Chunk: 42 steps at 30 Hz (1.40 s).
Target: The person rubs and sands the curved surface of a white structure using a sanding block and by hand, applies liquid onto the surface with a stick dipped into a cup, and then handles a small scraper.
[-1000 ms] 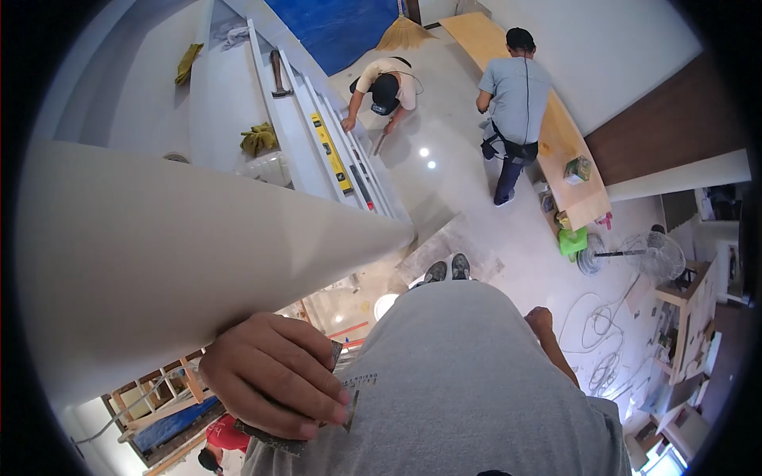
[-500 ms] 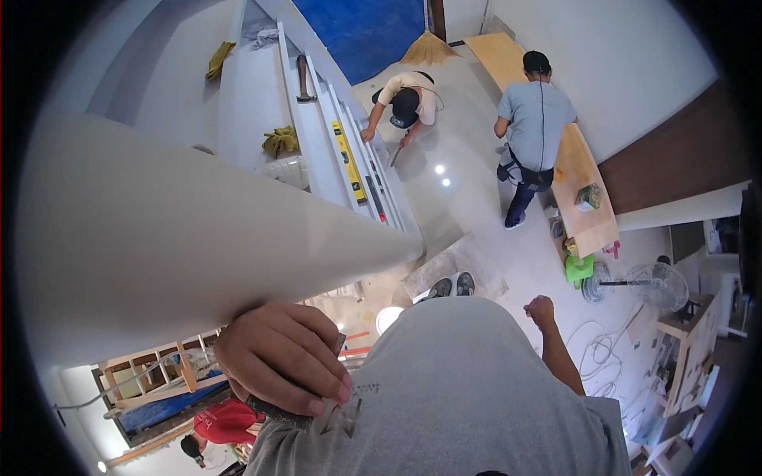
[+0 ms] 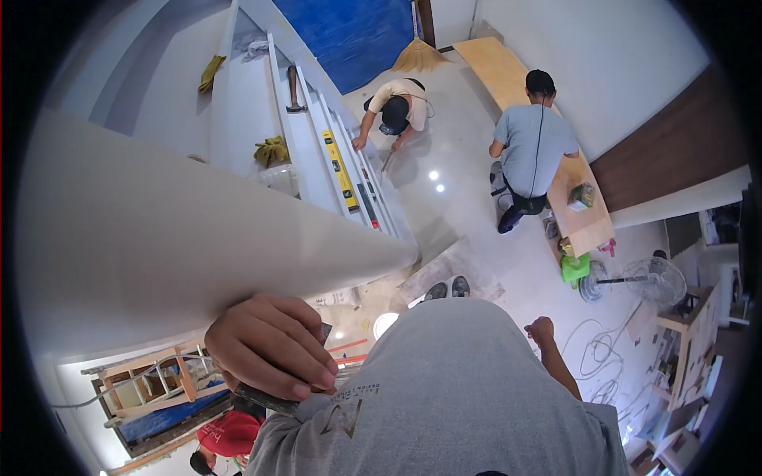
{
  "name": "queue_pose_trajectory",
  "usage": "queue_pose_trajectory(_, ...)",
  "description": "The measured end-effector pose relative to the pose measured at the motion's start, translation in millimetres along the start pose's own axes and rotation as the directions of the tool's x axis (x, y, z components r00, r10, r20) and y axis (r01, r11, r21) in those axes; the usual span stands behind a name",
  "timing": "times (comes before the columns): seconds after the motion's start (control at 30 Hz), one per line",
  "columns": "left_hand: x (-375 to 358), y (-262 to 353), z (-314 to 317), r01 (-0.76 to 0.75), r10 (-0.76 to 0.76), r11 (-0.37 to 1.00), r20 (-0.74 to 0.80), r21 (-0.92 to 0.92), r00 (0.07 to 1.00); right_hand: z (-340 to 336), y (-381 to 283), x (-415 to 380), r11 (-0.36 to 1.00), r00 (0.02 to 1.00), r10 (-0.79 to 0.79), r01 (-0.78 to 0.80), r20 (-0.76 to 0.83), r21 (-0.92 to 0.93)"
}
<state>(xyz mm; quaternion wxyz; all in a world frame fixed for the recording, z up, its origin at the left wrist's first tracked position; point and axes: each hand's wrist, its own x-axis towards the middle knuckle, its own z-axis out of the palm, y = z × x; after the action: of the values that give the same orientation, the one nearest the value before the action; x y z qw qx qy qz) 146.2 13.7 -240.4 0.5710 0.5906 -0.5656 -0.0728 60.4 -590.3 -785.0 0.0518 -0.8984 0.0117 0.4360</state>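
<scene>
My left hand (image 3: 270, 347) is closed on a dark, flat piece (image 3: 268, 400) that shows below the fingers and beside the fingertips; what it is I cannot make out. This hand is close to the grey shirt (image 3: 444, 397) and beside the large pale curved surface (image 3: 198, 230). Out to the right of the body, my right hand (image 3: 540, 330) hangs above the floor with its fingers curled; nothing can be seen in it.
White shelving (image 3: 313, 135) holds a hammer (image 3: 294, 89), yellow level (image 3: 340, 170) and gloves (image 3: 271, 151). One person (image 3: 397, 107) crouches beside it; another (image 3: 533, 143) is at a wooden board (image 3: 571, 190). A person in red (image 3: 230, 433) is lower left. A fan (image 3: 659, 282) and cables (image 3: 603, 349) are right.
My left hand has shifted slightly left and up with the dark piece. The view has tilted a little. The person in grey has sunk lower beside the board.
</scene>
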Motion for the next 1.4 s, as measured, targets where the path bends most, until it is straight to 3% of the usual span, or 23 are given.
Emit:
queue_pose_trajectory(0.07,-2,0,-1,-0.001,0.001,1.000,-0.001,0.013,1.000,26,20,20,0.985,0.999,0.026,-0.022,-0.022,0.170)
queue_pose_trajectory(0.2,-5,-1,-5,0.004,-0.004,1.000,0.008,0.004,1.000,40,31,34,0.962,0.981,-0.151,0.174,-0.121,0.213)
queue_pose_trajectory(0.3,-5,-3,-6,0.006,-0.006,1.000,0.002,-0.001,1.000,31,25,38,0.940,0.979,-0.159,0.191,-0.130,0.284)
queue_pose_trajectory(0.37,-4,-1,-5,0.022,-0.022,1.000,-0.009,0.008,1.000,2,6,23,0.930,0.990,-0.119,0.139,-0.079,0.340)
queue_pose_trajectory(0.47,-6,-2,-1,0.034,-0.034,0.999,-0.049,-0.004,0.998,-28,-18,11,0.861,0.996,0.093,-0.076,-0.009,0.503)
queue_pose_trajectory(0.57,0,1,-1,0.065,-0.065,0.998,-0.054,-0.011,0.996,-38,-22,5,0.784,0.994,0.084,-0.022,-0.072,0.620)
queue_pose_trajectory(0.67,3,4,0,0.099,-0.099,0.995,-0.055,-0.004,0.994,-46,-27,0,0.782,0.997,0.073,-0.032,-0.040,0.622)
queue_pose_trajectory(0.77,5,5,4,0.106,-0.106,0.994,-0.066,0.004,0.992,5,9,46,0.875,0.967,-0.183,0.244,-0.179,0.419)
queue_pose_trajectory(0.87,5,5,2,0.104,-0.103,0.995,-0.056,0.003,0.993,-38,-28,5,0.834,1.000,0.023,-0.017,-0.004,0.552)
queue_pose_trajectory(0.97,4,5,4,0.105,-0.105,0.994,-0.070,0.002,0.992,-34,-28,5,0.869,0.998,-0.047,0.065,-0.048,0.491)
queue_pose_trajectory(1.17,-1,2,7,0.079,-0.078,0.997,-0.091,0.006,0.993,-32,-34,-1,0.800,0.992,0.117,-0.119,0.042,0.589)
queue_pose_trajectory(1.27,1,3,8,0.073,-0.071,0.997,-0.090,0.021,0.993,-2,-12,20,0.914,0.990,-0.115,0.136,-0.076,0.381)
queue_pose_trajectory(1.37,0,4,5,0.085,-0.085,0.996,-0.069,0.001,0.994,3,-12,21,0.914,0.981,-0.156,0.187,-0.113,0.360)
queue_pose_trajectory(1.4,-1,4,3,0.085,-0.085,0.996,-0.067,0.003,0.994,2,-13,20,0.902,0.991,-0.109,0.133,-0.082,0.412)
